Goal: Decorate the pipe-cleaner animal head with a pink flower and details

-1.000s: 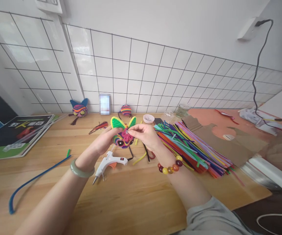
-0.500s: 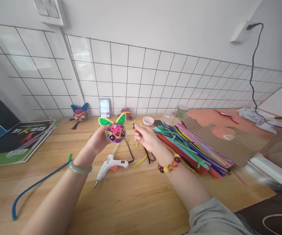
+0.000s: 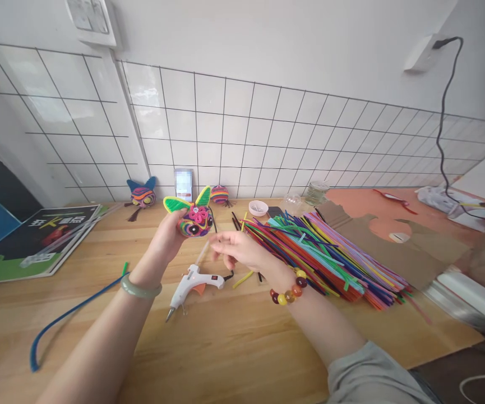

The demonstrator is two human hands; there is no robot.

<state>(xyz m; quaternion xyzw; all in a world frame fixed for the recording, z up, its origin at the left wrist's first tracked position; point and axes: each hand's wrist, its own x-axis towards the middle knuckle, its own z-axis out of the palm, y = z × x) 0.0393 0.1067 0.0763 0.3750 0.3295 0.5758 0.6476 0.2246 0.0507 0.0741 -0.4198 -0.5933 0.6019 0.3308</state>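
In the head view, the white glue gun point(image 3: 195, 282) is the middle of the clock. The wooden table point(image 3: 234, 348) has a corner far off, between 3 and 4 o'clock. Smooth wood shows at 6 o'clock, between the person's arms. A bent blue stick point(image 3: 59, 321) lies between 8 and 9.

A tiled wall point(image 3: 242, 140) stands behind the table at 12. A big book point(image 3: 23, 241) lies just past 9, and a pile of fuzzy sticks point(image 3: 330, 258) lies at 3.

The bright toy head point(image 3: 198, 225) with green ears is up at 12. The left hand point(image 3: 169, 235) grips its side, thumb on top. The right hand point(image 3: 242, 249), at 2, has its fingers softly bent and a little apart, near the toy.
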